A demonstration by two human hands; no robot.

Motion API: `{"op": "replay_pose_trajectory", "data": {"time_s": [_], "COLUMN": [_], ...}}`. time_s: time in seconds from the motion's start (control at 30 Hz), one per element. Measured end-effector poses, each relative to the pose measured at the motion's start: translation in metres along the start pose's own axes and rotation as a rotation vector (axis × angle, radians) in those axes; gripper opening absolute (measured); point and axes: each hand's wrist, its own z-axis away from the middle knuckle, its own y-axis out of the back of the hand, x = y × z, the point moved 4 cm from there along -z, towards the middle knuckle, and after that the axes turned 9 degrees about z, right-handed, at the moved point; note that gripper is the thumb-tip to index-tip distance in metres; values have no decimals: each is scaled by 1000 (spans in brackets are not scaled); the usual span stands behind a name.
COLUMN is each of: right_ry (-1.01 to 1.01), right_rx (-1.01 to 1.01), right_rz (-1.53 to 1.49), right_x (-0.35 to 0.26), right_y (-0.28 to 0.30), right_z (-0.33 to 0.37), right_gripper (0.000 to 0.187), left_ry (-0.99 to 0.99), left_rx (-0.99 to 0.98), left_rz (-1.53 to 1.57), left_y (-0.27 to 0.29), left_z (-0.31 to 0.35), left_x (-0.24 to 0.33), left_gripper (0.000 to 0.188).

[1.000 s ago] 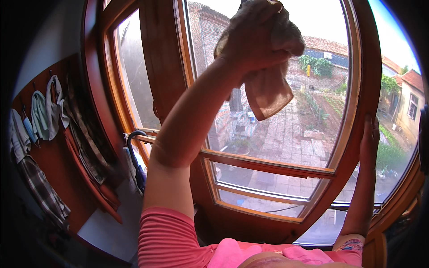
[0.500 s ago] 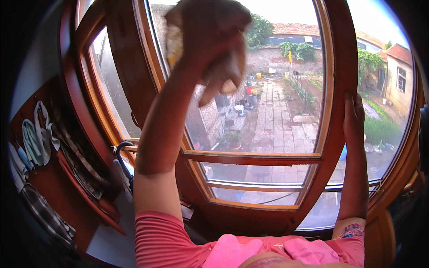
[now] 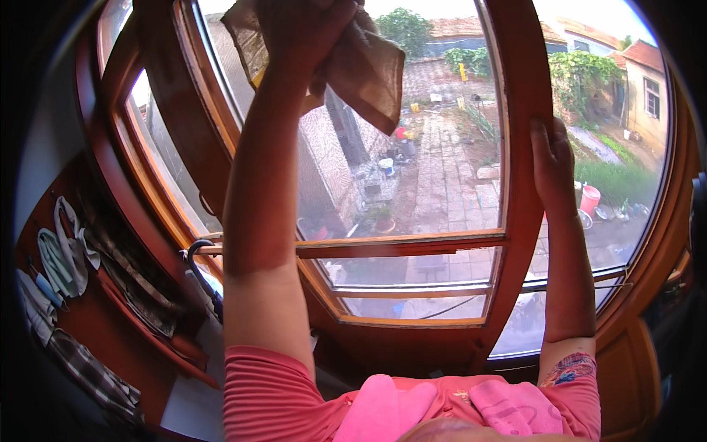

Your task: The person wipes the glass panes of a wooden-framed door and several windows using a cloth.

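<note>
My left hand [image 3: 305, 37] is raised high on the left and closed around a brown-beige cloth [image 3: 372, 77]. One corner of the cloth hangs down to the right, over the glass pane [image 3: 442, 177] of a wooden door. The fingertips lie near the picture's upper edge and show only in part. On the right, my right hand [image 3: 554, 166] holds the outer edge of the door's reddish-brown frame [image 3: 524, 96], the fingers partly hidden by the wood. Both arms are stretched upward.
Left of the door, clothes [image 3: 66, 250] hang on a wall, and a dark curved umbrella handle [image 3: 197, 250] stands by the frame. Wooden crossbars [image 3: 405, 244] divide the lower glass. Beyond the panes are a paved yard [image 3: 442, 169], a pink bucket [image 3: 590, 199] and a small house [image 3: 648, 96].
My left hand has moved left with the cloth, which was blurred and bunched and now hangs spread. The view has shifted a little. My right hand stays on the door frame.
</note>
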Motion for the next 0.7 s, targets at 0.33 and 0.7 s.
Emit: {"op": "replay_pose_trajectory", "data": {"time_s": [0.33, 0.7], "right_ry": [-32, -16], "right_rx": [-45, -12], "right_rz": [-146, -47], "right_x": [0, -11], "right_y": [0, 4], "right_z": [-2, 1], "right_gripper": [35, 43], "left_ry": [-361, -183], "left_rx": [-348, -129], "left_rz": [-12, -64], "left_y": [-97, -48], "left_z": [127, 60], "left_x": [117, 58], "left_gripper": [61, 73]}}
